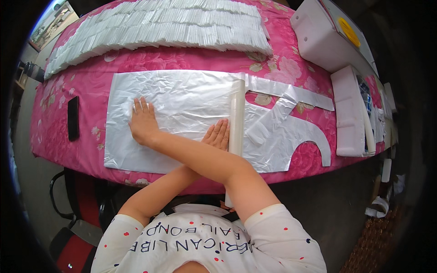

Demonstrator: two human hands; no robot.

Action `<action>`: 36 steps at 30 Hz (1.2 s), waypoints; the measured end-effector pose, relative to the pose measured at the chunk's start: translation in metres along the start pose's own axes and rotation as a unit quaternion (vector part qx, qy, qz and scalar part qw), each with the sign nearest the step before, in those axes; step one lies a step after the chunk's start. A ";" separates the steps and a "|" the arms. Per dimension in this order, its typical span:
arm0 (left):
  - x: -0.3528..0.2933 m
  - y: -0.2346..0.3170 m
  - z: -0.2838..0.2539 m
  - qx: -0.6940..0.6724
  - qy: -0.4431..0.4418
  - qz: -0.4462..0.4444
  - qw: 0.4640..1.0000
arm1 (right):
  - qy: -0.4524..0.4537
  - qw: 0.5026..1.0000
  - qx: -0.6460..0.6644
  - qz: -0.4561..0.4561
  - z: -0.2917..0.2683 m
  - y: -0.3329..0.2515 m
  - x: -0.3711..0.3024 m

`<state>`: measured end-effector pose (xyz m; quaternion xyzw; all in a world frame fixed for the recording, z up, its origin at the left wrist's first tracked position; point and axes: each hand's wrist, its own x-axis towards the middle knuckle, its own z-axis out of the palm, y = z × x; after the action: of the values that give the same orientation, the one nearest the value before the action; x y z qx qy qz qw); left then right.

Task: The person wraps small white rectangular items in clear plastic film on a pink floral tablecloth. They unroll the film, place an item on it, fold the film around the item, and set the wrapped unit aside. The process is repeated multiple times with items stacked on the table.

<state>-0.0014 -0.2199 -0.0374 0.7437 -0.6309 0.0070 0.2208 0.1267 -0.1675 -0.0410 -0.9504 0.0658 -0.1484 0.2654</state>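
Observation:
A thin, shiny white plastic apron (182,91) lies spread on the table, its cut-out straps and curved edges to the right. Across it runs a pale, translucent tube (236,118), whose near end sticks out past the table edge. My forearms cross, the right one over the left. My left hand (218,135) lies flat on the plastic with its fingertips close against the tube's left side; whether they touch it I cannot tell. Farther left, my right hand (144,120) presses on the plastic with fingers spread. Neither hand grips anything.
Long rows of folded white plastic packs (159,27) line the far side of the pink flowered tablecloth (91,86). A black phone (73,118) lies at left. White foam boxes (314,36) stand at right. A red and black chair (77,245) is at lower left.

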 end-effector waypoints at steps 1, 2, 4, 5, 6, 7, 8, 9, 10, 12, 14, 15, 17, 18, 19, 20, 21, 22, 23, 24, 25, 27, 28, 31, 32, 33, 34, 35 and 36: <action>-0.001 -0.002 -0.001 0.001 -0.007 0.001 1.000 | -0.059 0.998 0.028 -0.012 0.002 -0.008 -0.001; -0.003 -0.004 -0.002 0.001 -0.006 -0.006 1.000 | -0.120 0.991 0.054 -0.024 -0.006 -0.019 -0.002; -0.006 -0.005 -0.006 -0.001 -0.007 -0.018 1.000 | -0.184 0.976 0.104 -0.045 -0.032 -0.035 -0.006; -0.008 -0.009 -0.013 -0.045 -0.005 -0.041 0.998 | -0.191 0.971 0.129 -0.058 -0.056 -0.038 -0.013; -0.003 -0.012 -0.024 -0.093 -0.005 -0.049 0.994 | -0.190 0.969 0.148 -0.059 -0.081 -0.026 -0.023; -0.002 -0.020 -0.032 -0.137 -0.004 -0.067 0.988 | -0.099 0.973 0.190 -0.092 -0.100 -0.012 -0.039; 0.001 -0.029 -0.033 -0.217 0.025 -0.071 0.973 | -0.004 0.967 0.223 -0.120 -0.125 0.005 -0.059; -0.004 -0.049 -0.027 -0.288 0.055 -0.096 0.951 | 0.061 0.982 0.147 -0.106 -0.145 0.017 -0.076; 0.005 -0.055 -0.033 -0.348 0.061 -0.121 0.928 | 0.101 0.971 0.197 -0.092 -0.168 0.034 -0.094; 0.042 -0.058 -0.054 -0.458 0.047 -0.176 0.870 | 0.104 0.988 0.101 -0.058 -0.201 0.071 -0.138; 0.079 -0.058 -0.059 -0.587 0.029 -0.260 0.766 | 0.051 0.997 0.061 -0.014 -0.212 0.098 -0.174; 0.093 -0.059 -0.049 -0.664 0.030 -0.304 0.682 | 0.021 0.998 0.050 -0.011 -0.214 0.107 -0.187; 0.109 -0.067 -0.036 -0.743 0.022 -0.376 0.554 | -0.032 0.999 0.028 -0.023 -0.218 0.121 -0.198; 0.112 -0.073 -0.031 -0.751 0.016 -0.408 0.518 | -0.056 0.997 0.017 -0.040 -0.220 0.126 -0.198; 0.115 -0.073 -0.032 -0.758 0.004 -0.438 0.483 | -0.077 0.996 0.006 -0.051 -0.222 0.130 -0.199; 0.114 -0.074 -0.033 -0.746 0.001 -0.442 0.499 | -0.101 0.992 -0.010 -0.070 -0.224 0.133 -0.196; 0.111 -0.076 -0.036 -0.733 0.000 -0.445 0.514 | -0.126 0.987 -0.025 -0.091 -0.227 0.135 -0.190; 0.108 -0.076 -0.042 -0.719 -0.003 -0.449 0.531 | -0.148 0.982 -0.039 -0.110 -0.227 0.138 -0.184; 0.103 -0.074 -0.050 -0.678 0.012 -0.429 0.597 | -0.156 0.980 -0.046 -0.118 -0.223 0.139 -0.179; 0.094 -0.075 -0.062 -0.655 0.044 -0.393 0.644 | -0.164 0.977 -0.053 -0.127 -0.214 0.134 -0.171; 0.084 -0.081 -0.076 -0.641 0.064 -0.378 0.664 | -0.172 0.973 -0.060 -0.139 -0.202 0.125 -0.160; 0.057 -0.097 -0.099 -0.616 0.109 -0.370 0.687 | -0.184 0.965 -0.047 -0.182 -0.165 0.093 -0.129; 0.039 -0.105 -0.111 -0.604 0.136 -0.376 0.689 | -0.221 0.952 0.035 -0.209 -0.150 0.068 -0.110; -0.027 -0.128 -0.146 -0.559 0.209 -0.390 0.701 | -0.287 0.866 0.263 -0.315 -0.127 -0.010 -0.078; -0.051 -0.133 -0.155 -0.545 0.231 -0.404 0.697 | -0.259 0.871 0.269 -0.320 -0.125 -0.016 -0.073; -0.075 -0.137 -0.161 -0.527 0.236 -0.417 0.702 | -0.230 0.875 0.276 -0.325 -0.125 -0.019 -0.068; -0.101 -0.139 -0.169 -0.505 0.244 -0.434 0.705 | -0.204 0.875 0.286 -0.333 -0.123 -0.021 -0.063; -0.125 -0.139 -0.173 -0.485 0.253 -0.449 0.707 | -0.135 0.902 0.260 -0.316 -0.117 -0.007 -0.057; -0.146 -0.134 -0.177 -0.476 0.254 -0.459 0.706 | -0.107 0.927 0.245 -0.263 -0.109 0.009 -0.048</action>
<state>0.1427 -0.0088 0.0375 0.7078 -0.0511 -0.2075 0.6733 0.0464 -0.2184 0.0310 -0.8490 -0.2539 -0.1216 0.4472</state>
